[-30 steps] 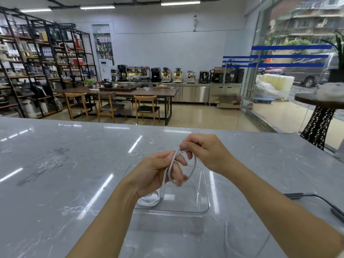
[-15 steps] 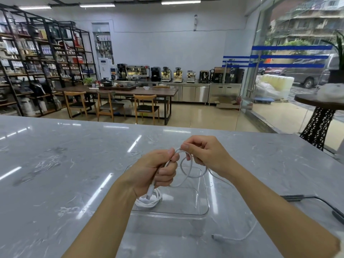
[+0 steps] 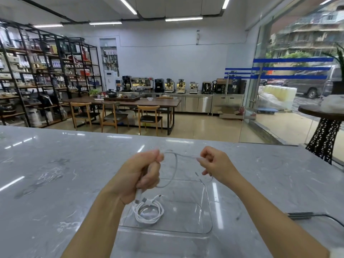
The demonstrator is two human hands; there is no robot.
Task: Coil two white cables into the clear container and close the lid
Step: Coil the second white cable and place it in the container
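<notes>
Second cable mid-coil above the clear container (image 3: 205, 205), frame centre.
Left hand (image 3: 143, 175) fisted on loop and plug; right hand (image 3: 214, 164) pinches loose cable (image 3: 176, 170) running left-right between them. Coiled cable (image 3: 149, 211) already lies inside, below left hand.

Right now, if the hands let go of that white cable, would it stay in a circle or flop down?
Probably flop. The white cable sags in a loose loop between the left hand and right hand, so it looks soft and light. It might spring open a little, too; the coiled cable in the clear container has spread loosely.
</notes>
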